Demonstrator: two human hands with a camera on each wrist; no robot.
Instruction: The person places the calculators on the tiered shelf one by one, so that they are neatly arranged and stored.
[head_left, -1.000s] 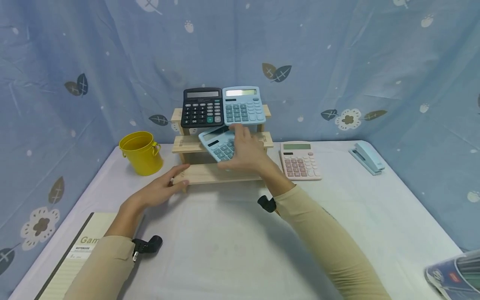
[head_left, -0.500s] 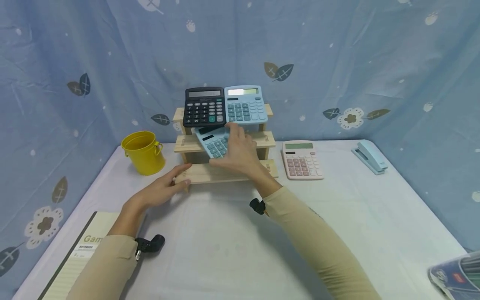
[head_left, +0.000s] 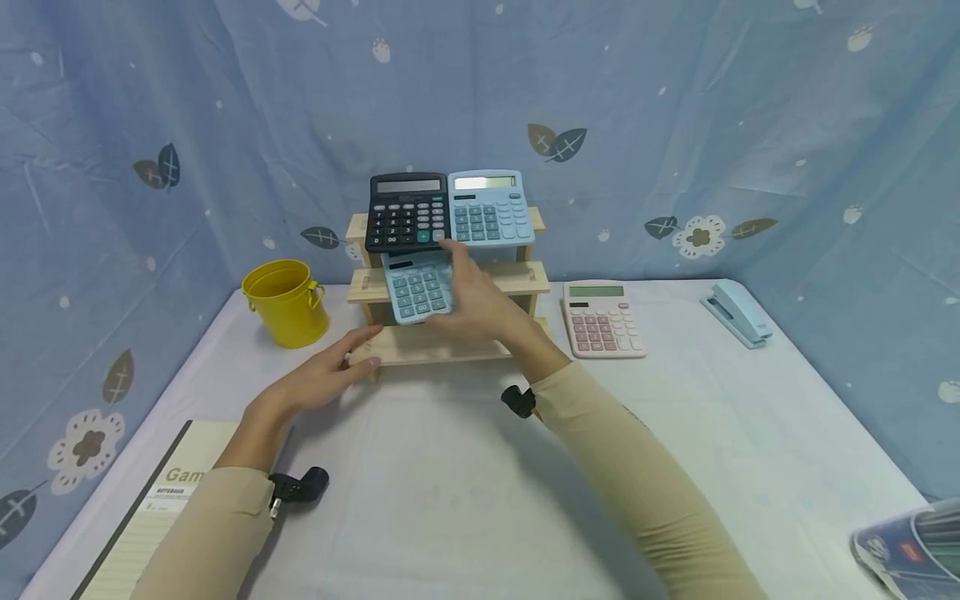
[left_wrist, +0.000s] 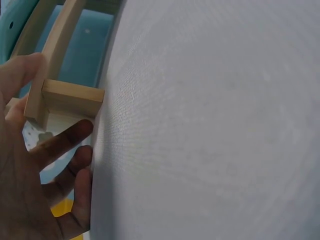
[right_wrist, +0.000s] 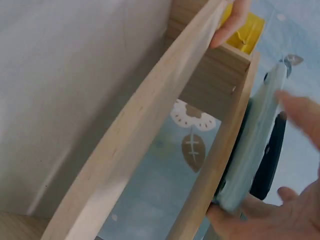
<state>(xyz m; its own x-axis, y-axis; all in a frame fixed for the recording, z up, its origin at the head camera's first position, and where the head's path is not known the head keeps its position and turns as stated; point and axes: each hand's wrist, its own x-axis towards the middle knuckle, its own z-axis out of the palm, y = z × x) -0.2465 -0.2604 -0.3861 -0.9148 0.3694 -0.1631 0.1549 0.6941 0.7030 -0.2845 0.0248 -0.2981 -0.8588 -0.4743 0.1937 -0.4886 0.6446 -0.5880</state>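
Observation:
A three-tier wooden shelf (head_left: 420, 343) stands at the back of the table. My right hand (head_left: 480, 304) grips a light blue calculator (head_left: 420, 292) by its right side, tilted slightly over the middle tier. In the right wrist view that calculator (right_wrist: 252, 145) leans at the tier's edge, fingers at both its ends. My left hand (head_left: 326, 375) holds the left end of the lowest tier. The left wrist view shows the thumb on one face of the board (left_wrist: 55, 55) and the other fingers beneath. On the top tier a black calculator (head_left: 408, 212) sits beside another light blue calculator (head_left: 491, 208).
A pink calculator (head_left: 603, 321) lies right of the shelf, with a light blue stapler (head_left: 737, 315) farther right. A yellow bucket (head_left: 285, 304) stands at the left. A notebook (head_left: 165, 500) lies under the left forearm; a pencil container (head_left: 892, 546) is at the front right.
My right hand has shifted left with the light blue calculator and turned it more upright, under the black calculator. The left hand has stayed on the shelf's end.

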